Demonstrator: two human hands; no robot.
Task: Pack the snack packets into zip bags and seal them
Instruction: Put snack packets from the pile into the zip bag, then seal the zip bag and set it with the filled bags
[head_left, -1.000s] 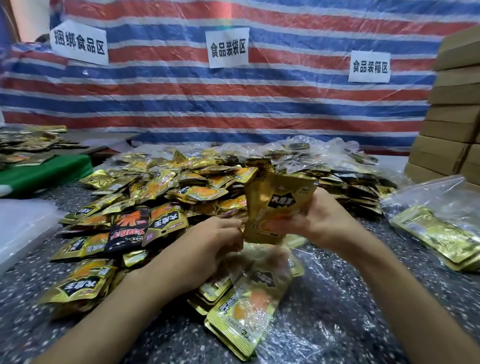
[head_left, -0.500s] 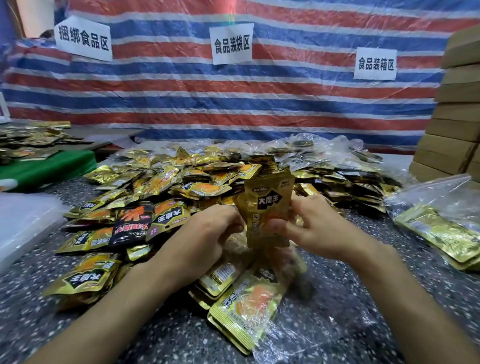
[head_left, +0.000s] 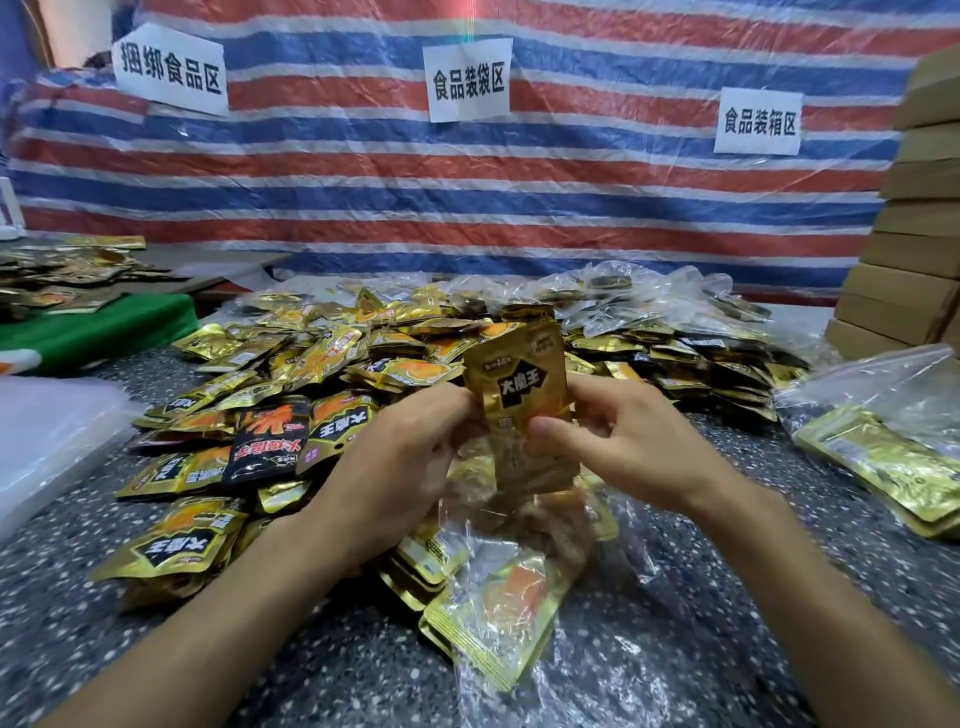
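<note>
A gold snack packet (head_left: 519, 387) is held upright between both hands, over the speckled worktop (head_left: 769, 457). Its left edge is pinched by the curled fingers of the left hand (head_left: 400, 467), its right edge by the thumb and fingers of the right hand (head_left: 639, 447). Its blurred lower end appears to enter a clear zip bag (head_left: 519, 613) lying just below, near a heap of packets (head_left: 322, 364).

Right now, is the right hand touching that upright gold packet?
Touching. The head view shows the right hand's thumb pressed on the gold packet's front, fingers curled behind its right edge.
</note>
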